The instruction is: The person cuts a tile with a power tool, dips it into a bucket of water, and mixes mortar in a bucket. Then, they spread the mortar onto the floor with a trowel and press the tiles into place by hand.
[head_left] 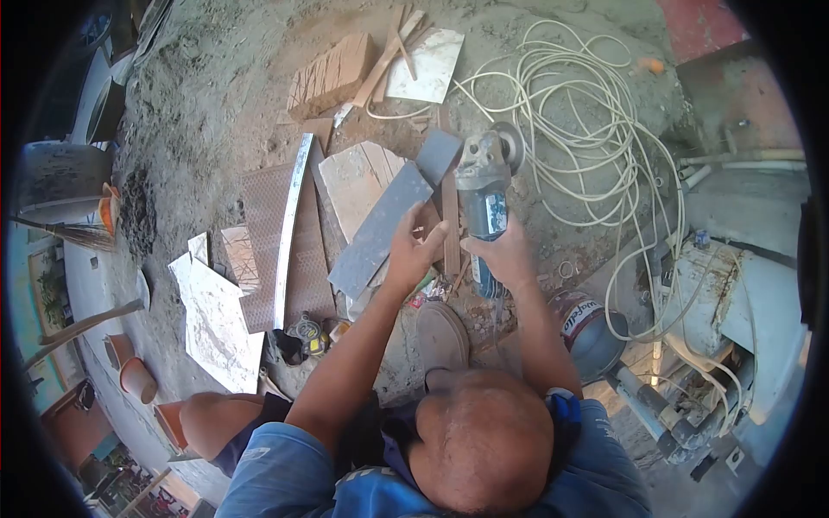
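Note:
My right hand (509, 255) is wrapped round the body of a blue-green angle grinder (484, 211), whose grey head and disc point away from me. To the left of the grinder, my left hand (417, 246) has its thumb and fingers apart, near the upper right part of a long dark grey tile (380, 231). Whether its fingertips touch the tile is hard to tell. A smaller dark grey piece (438, 155) lies beyond that tile. Under the long tile sits a broken beige slab (356, 181).
A tangled pale cable (587, 129) spreads at the upper right. Left of the tiles lie a metal straightedge (294, 224), brown tiles (263, 198) and a white broken sheet (223, 332). A round container (591, 341) stands near my right forearm.

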`<state>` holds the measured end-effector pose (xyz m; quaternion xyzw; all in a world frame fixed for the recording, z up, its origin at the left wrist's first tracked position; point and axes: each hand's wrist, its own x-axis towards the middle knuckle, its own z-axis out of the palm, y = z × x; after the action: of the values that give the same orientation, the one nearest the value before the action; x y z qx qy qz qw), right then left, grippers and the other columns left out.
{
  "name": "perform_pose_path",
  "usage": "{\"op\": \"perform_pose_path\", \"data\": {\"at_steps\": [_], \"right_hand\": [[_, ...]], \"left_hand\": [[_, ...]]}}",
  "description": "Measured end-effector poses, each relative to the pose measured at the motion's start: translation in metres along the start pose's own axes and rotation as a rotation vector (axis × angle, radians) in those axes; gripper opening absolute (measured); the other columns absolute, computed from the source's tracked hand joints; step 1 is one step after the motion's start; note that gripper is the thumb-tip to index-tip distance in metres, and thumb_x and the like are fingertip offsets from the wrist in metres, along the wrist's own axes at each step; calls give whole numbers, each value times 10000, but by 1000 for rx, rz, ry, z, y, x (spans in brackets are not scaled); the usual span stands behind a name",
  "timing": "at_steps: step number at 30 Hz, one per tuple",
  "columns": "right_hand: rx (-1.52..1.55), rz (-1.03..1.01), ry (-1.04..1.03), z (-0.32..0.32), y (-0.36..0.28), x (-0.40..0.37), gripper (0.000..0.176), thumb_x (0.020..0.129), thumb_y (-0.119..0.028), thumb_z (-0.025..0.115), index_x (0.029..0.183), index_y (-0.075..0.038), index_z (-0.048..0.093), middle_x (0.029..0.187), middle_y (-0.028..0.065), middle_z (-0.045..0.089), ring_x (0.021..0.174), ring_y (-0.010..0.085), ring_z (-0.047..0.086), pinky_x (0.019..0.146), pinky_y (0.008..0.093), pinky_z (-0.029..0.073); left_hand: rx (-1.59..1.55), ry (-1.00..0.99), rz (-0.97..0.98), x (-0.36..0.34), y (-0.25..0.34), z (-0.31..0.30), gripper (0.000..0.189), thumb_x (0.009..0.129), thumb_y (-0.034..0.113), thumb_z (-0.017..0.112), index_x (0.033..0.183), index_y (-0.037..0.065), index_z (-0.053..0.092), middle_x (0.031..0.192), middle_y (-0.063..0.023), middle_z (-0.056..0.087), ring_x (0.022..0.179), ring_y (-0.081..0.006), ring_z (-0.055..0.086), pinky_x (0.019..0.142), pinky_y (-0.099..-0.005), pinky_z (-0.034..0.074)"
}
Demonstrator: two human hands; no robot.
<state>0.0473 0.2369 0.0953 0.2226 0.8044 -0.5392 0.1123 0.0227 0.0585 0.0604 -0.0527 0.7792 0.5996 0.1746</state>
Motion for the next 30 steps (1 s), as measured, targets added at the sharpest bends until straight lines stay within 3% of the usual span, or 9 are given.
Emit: {"op": "perform_pose_path", "data": {"at_steps": [1, 4, 12, 14, 17, 19, 24, 28, 30], "right_hand": [[27, -4, 21, -1, 2, -11, 597, 613, -248, 816, 1085, 2, 548, 951, 161, 662, 869, 287, 661, 782, 392, 514], [58, -50, 41, 7, 7, -39, 602, 623, -242, 832, 1090, 0, 540, 947, 153, 659, 866, 283, 658, 778, 393, 508], [-130, 34, 34, 0, 23, -63, 641, 639, -169, 832, 1164, -4, 505, 997, 120, 633, 905, 221, 634, 790, 353, 501], [233, -70, -207, -10, 39, -62, 708, 649, -145, 814, 1248, -9, 461, 1051, 93, 599, 951, 187, 603, 804, 343, 498], [390, 10, -272, -1, 48, -58, 771, 647, -135, 805, 1306, -13, 422, 1083, 81, 572, 976, 181, 588, 821, 340, 499], [339, -24, -238, 2, 46, -45, 795, 643, -134, 806, 1320, -6, 411, 1085, 97, 580, 974, 191, 591, 834, 341, 497], [-269, 26, 9, 14, 31, -15, 959, 640, -221, 805, 1433, -12, 308, 1153, 238, 608, 1050, 338, 615, 892, 428, 485], [-585, 166, 25, 26, 16, 6, 954, 711, -310, 756, 1486, -119, 235, 1164, 255, 598, 1075, 395, 596, 900, 478, 480], [-619, 126, 93, 37, 24, 16, 948, 724, -316, 753, 1489, -124, 229, 1142, 246, 600, 1052, 398, 602, 891, 482, 483]], "left_hand": [[-466, -87, -199, -8, 25, 21, 701, 827, 284, 736, 1355, -42, 411, 1303, -180, 502, 1213, -254, 493, 999, -368, 410], [-628, -175, -113, -12, 27, 51, 590, 810, 213, 767, 1265, -55, 502, 1256, -157, 560, 1148, -194, 551, 953, -329, 455], [-997, -247, -422, -36, 12, 62, 387, 795, 47, 759, 1134, -18, 584, 1032, -100, 673, 883, -143, 652, 815, -279, 524], [-1081, -231, -445, -34, 6, 58, 360, 807, 48, 748, 1124, -18, 591, 1026, -101, 676, 880, -141, 652, 810, -280, 524], [-931, -253, -312, -19, -7, 50, 316, 867, 126, 703, 1129, -12, 594, 1014, -83, 678, 911, -153, 650, 823, -301, 516], [-240, -403, -99, 0, -17, 25, 385, 910, 253, 661, 1175, -13, 575, 1015, -88, 678, 921, -171, 649, 836, -322, 505], [965, 263, 106, 1, -29, -46, 902, 692, 452, 779, 1387, 24, 396, 1402, -184, 422, 1317, -327, 369, 1018, -493, 353], [921, 191, 174, -5, -59, -67, 977, 646, 411, 815, 1404, 28, 332, 1331, -207, 428, 1227, -367, 419, 997, -469, 379], [896, 114, -45, -14, -47, -69, 966, 609, 379, 822, 1378, 12, 367, 1228, -205, 462, 1168, -370, 449, 982, -458, 401]]}}
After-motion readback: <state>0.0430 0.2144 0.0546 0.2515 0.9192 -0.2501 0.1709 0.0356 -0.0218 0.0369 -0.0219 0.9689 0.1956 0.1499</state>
